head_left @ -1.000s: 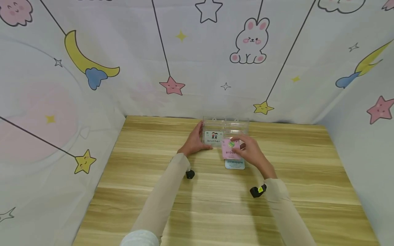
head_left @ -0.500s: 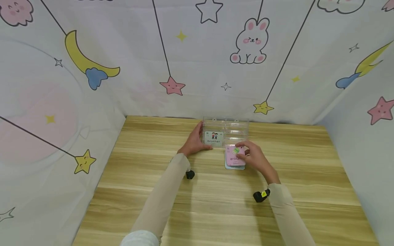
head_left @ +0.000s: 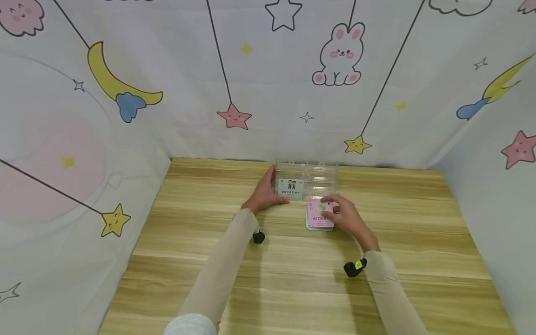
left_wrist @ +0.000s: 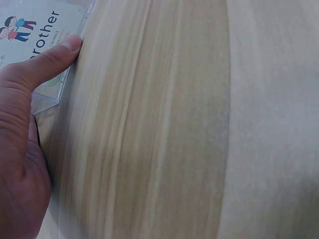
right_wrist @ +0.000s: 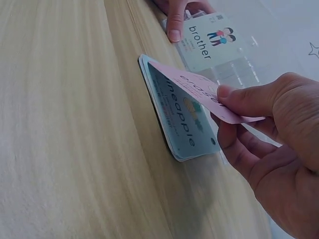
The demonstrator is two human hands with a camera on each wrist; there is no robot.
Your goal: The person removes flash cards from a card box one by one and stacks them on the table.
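A clear plastic card holder (head_left: 321,175) with two columns of slots stands at the back of the table. In its lower left slot sits a "brother" card (head_left: 291,186). My left hand (head_left: 264,191) holds the holder's left side, its thumb along the front edge. My right hand (head_left: 346,216) pinches a pink "eraser" card (right_wrist: 197,91) between thumb and fingers. This card tilts over a small stack with a blue "pineapple" card (right_wrist: 172,127) on top, its far edge close to the stack. Whether those edges touch I cannot tell.
The wood-grain table (head_left: 293,288) extends in front of and beside the holder. Behind it hangs a white cloth (head_left: 188,60) printed with stars, a moon and a rabbit; it also borders the left and right sides.
The "eraser" card has moved toward me and slightly right, from in front of the holder to over the stack, covering the "pineapple" word in the head view. My left hand has stayed put.
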